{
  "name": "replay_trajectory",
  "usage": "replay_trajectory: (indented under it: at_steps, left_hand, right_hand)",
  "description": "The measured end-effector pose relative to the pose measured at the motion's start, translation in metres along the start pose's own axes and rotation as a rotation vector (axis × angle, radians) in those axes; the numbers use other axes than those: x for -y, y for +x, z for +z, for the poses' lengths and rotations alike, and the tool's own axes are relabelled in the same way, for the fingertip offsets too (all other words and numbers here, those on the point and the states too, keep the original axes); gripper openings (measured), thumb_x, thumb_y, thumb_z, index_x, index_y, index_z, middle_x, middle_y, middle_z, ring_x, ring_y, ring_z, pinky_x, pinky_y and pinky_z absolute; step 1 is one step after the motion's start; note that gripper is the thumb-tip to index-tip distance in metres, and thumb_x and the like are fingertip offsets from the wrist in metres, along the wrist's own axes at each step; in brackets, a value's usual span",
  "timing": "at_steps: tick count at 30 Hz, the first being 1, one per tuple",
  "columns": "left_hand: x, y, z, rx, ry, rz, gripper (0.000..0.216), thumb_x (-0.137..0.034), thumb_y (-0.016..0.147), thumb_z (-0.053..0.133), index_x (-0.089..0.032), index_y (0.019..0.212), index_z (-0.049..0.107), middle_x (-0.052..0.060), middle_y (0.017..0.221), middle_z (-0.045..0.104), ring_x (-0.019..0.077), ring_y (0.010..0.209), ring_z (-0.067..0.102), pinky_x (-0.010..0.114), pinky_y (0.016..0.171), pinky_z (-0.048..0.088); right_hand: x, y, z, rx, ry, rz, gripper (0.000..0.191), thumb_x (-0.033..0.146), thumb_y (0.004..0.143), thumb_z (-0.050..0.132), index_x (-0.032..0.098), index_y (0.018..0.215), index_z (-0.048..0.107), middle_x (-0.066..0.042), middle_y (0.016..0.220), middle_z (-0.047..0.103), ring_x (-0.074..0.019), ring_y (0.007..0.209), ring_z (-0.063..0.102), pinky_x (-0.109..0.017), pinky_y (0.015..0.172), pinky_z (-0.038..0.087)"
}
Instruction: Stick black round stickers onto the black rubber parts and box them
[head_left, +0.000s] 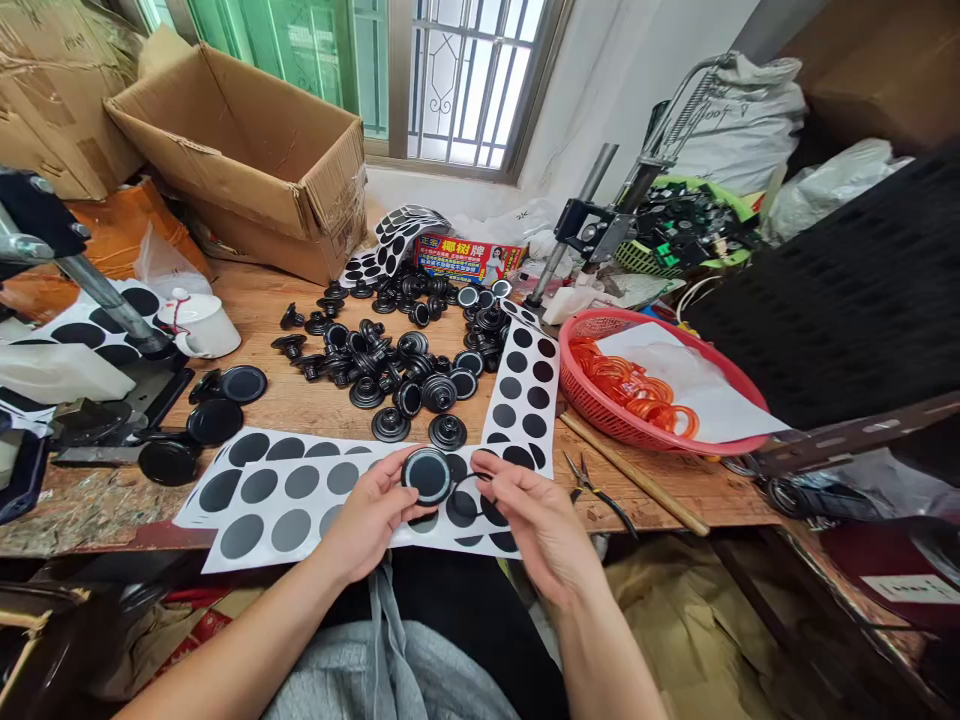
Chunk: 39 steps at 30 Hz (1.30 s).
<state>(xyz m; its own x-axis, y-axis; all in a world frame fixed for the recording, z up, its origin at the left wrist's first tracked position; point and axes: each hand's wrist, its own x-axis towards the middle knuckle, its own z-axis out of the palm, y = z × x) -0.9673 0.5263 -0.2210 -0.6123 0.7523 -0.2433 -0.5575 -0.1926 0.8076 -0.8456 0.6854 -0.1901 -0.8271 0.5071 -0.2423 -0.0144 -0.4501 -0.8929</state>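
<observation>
My left hand (377, 512) grips a black round knob (427, 476), its disc face turned up and showing a pale ring. Just right of it, my right hand (536, 515) pinches what looks like a black round sticker (484, 478), seen nearly edge-on beside the knob. Under both hands lie white sheets of black round stickers (274, 505). Another sticker sheet (523, 385) runs back along the right side. Beyond the hands, several loose black knobs (375, 365) are heaped on the wooden table, some upright and some on their sides.
A red basket (574, 400) with orange rings stands at the right. Pliers (600, 495) and a wooden stick (637, 473) lie before it. A hand press (127, 310) and a white lidded mug (206, 325) are at the left. An open carton (247, 200) stands behind.
</observation>
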Motion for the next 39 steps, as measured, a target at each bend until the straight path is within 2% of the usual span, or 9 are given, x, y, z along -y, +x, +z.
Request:
replay_trajectory:
  at_steps: [4,9,18,24,30,39]
  left_hand:
    - [-0.007,-0.022,0.013,0.059,-0.010,0.024,0.051,-0.008,0.077,0.059,-0.022,0.125,0.059,0.008,0.127,0.062,0.0209,0.106,0.059,0.029,0.085,0.050]
    - [-0.013,-0.034,0.015,0.053,-0.073,0.050,0.048,-0.008,0.078,0.057,-0.022,0.123,0.062,0.007,0.126,0.064,0.0210,0.107,0.058,0.032,0.090,0.049]
    - [-0.015,-0.037,0.011,0.050,-0.091,0.060,0.042,-0.015,0.079,0.062,-0.023,0.121,0.065,0.007,0.124,0.065,0.0261,0.117,0.055,0.034,0.092,0.049]
    - [-0.016,-0.038,0.009,0.038,-0.064,0.069,0.040,-0.020,0.081,0.064,-0.025,0.120,0.065,0.008,0.127,0.064,0.0258,0.115,0.057,0.033,0.088,0.051]
    - [-0.015,-0.038,0.005,0.045,-0.049,0.076,0.045,-0.013,0.079,0.061,-0.025,0.122,0.064,0.007,0.131,0.061,0.0249,0.114,0.056,0.033,0.088,0.051]
    - [-0.019,-0.038,0.008,0.048,-0.044,0.080,0.042,-0.016,0.080,0.062,-0.024,0.121,0.065,0.007,0.124,0.065,0.0254,0.114,0.056,0.032,0.088,0.051]
  right_hand:
    - [-0.012,-0.001,0.037,-0.006,0.075,0.043,0.013,0.029,0.068,0.080,0.019,0.067,0.072,-0.009,0.108,0.071,-0.0250,0.101,0.060,-0.039,0.093,0.039]
    - [-0.015,-0.003,0.054,-0.026,0.088,0.040,0.012,0.028,0.068,0.080,0.018,0.067,0.073,-0.006,0.095,0.073,-0.0200,0.093,0.061,-0.031,0.086,0.042]
    - [-0.014,-0.002,0.062,-0.037,0.080,0.034,0.013,0.027,0.067,0.080,0.018,0.064,0.071,-0.005,0.086,0.072,-0.0152,0.081,0.060,-0.027,0.078,0.044]
    - [-0.014,-0.003,0.064,-0.039,0.078,0.039,0.014,0.027,0.068,0.079,0.018,0.063,0.070,-0.004,0.084,0.072,-0.0138,0.078,0.058,-0.026,0.076,0.044]
    - [-0.012,-0.003,0.063,-0.026,0.099,0.072,0.014,0.028,0.070,0.078,0.018,0.065,0.071,-0.005,0.086,0.072,-0.0139,0.077,0.057,-0.026,0.072,0.045]
    - [-0.013,-0.003,0.067,-0.036,0.077,0.064,0.017,0.030,0.067,0.080,0.017,0.062,0.069,-0.006,0.087,0.073,-0.0176,0.083,0.060,-0.028,0.073,0.045]
